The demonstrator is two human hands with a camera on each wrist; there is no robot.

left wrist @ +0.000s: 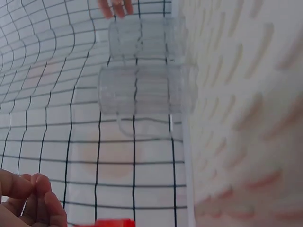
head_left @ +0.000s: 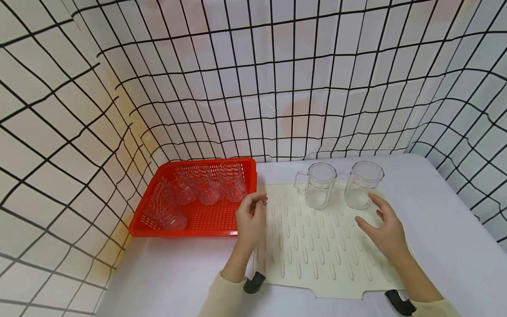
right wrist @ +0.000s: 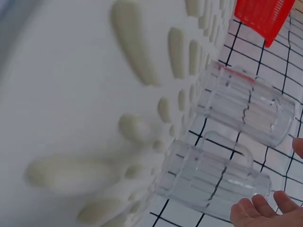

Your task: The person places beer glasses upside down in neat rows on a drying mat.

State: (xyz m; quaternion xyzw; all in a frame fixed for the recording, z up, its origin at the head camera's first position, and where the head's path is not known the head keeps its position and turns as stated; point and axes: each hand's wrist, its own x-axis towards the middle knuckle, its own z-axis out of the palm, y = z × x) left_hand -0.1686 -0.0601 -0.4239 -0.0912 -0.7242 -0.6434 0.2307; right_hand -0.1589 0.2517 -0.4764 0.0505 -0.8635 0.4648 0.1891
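Note:
Two clear glass mugs stand upright along the far side of a cream ridged mat: the left mug point(head_left: 318, 193) and the right mug point(head_left: 356, 196), both with handles to the left. Near the right mug, my right hand point(head_left: 386, 229) has thumb and fingers spread apart, fingertips close to its lower right side, gripping nothing. My left hand point(head_left: 250, 220) hovers by the right end of the red basket, fingers loosely bent and holding nothing. In the left wrist view, the thumb and fingers point(left wrist: 41, 184) come close together.
The red plastic basket point(head_left: 186, 233) holds several clear glass mugs point(head_left: 210, 191) lying tilted inside. Beneath the two upright mugs, the mat point(head_left: 313, 246) lies on a white table point(head_left: 178, 273). A black wire grid point(head_left: 273, 92) walls in the back and sides.

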